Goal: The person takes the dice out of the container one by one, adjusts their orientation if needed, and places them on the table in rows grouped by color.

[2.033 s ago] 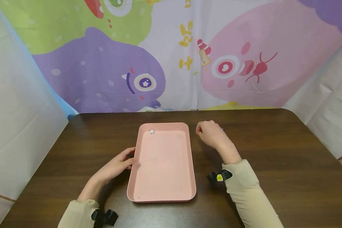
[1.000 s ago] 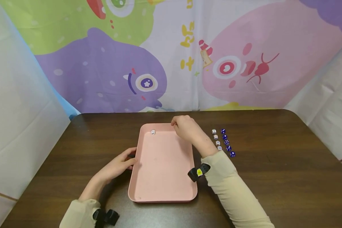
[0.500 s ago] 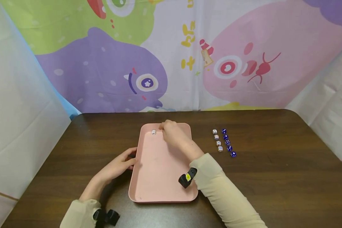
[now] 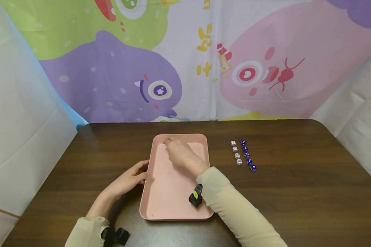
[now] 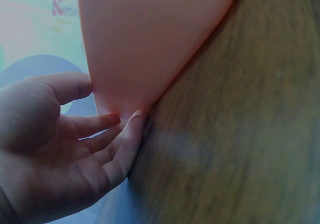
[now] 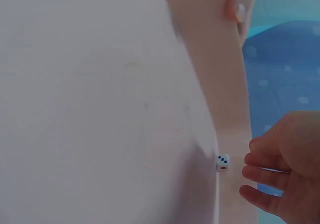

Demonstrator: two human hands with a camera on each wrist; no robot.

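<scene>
My left hand touches the left side of a pink tray. In the left wrist view its thumb tip meets the tray's rim, and its relaxed fingers rest against the outer wall near the tabletop. My right hand is over the tray's far left part. A white die with blue pips shows in the right wrist view against the tray wall, just off the loosely bent right fingertips. Nothing is between those fingers. In the head view the right hand hides this die.
Right of the tray, several white dice stand in a row on the brown table. Beside them runs a row of several blue dice. A cartoon-printed cloth hangs behind the table.
My right hand has moved left from beside the dice rows, across the far end of the tray, to the white die inside it. My left hand stays at the tray's side.
</scene>
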